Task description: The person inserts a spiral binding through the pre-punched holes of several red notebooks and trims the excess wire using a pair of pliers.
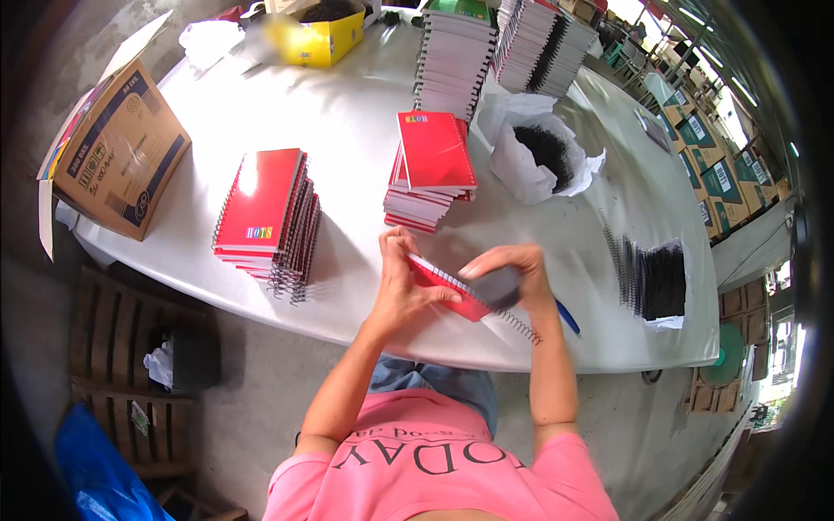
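My left hand (403,282) is closed on a small red notebook (465,301), thumb on one side. The notebook is tilted, its punched white edge turned up, above the near part of the table. In my right hand (524,271) is a dark grey rounded object (497,287), held over the notebook's right end; its exact kind is unclear. A dark spiral binding coil (519,327) sticks out past that end, below my right hand. How far the coil runs through the holes is partly hidden. A blue pen (567,317) lies beside my right wrist.
Red notebook stacks stand left (263,200) and ahead (436,152). Tall spiral-bound stacks (453,65) rise behind. Black coils sit in white paper (543,156) and in a bundle (651,278) at right. A cardboard box (122,156) stands far left, a yellow box (334,39) at the back.
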Demonstrator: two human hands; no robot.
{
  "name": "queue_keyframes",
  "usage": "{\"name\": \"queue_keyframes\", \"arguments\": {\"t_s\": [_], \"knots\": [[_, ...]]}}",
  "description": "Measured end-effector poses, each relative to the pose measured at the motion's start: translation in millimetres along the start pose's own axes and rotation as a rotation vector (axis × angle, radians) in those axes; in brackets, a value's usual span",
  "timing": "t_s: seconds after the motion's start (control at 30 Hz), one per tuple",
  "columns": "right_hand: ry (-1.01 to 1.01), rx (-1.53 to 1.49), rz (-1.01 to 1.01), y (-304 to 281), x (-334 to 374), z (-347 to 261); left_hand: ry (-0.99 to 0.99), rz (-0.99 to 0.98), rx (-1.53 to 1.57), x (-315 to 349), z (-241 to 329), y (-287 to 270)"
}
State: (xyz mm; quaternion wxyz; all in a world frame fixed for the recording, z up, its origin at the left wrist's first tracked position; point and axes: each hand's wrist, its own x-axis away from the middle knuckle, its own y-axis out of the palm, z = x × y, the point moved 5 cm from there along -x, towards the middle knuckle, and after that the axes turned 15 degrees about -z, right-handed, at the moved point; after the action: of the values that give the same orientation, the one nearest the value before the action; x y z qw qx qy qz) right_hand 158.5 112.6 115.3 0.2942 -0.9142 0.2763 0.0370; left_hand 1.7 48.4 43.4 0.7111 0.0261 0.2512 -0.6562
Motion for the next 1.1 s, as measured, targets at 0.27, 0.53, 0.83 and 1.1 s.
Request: {"name": "queue_keyframes", "arguments": {"t_s": [0.27,0.53,0.83,1.1], "knots": [[0.066,-0.019,-0.075,14,-15,-9,-0.174,-0.065,0.129,3,-25,5],[0.275,0.006,0.007,18,-21,24,-0.108,-0.137,0.123,-5,-6,0],[0.708,0.482,0.356,-37,105,21,-0.125,0.044,0.722,9,-13,-3],[0.698,0.647,0.505,47,159,-10,-0.011,0.282,0.242,17,42,-9]]}}
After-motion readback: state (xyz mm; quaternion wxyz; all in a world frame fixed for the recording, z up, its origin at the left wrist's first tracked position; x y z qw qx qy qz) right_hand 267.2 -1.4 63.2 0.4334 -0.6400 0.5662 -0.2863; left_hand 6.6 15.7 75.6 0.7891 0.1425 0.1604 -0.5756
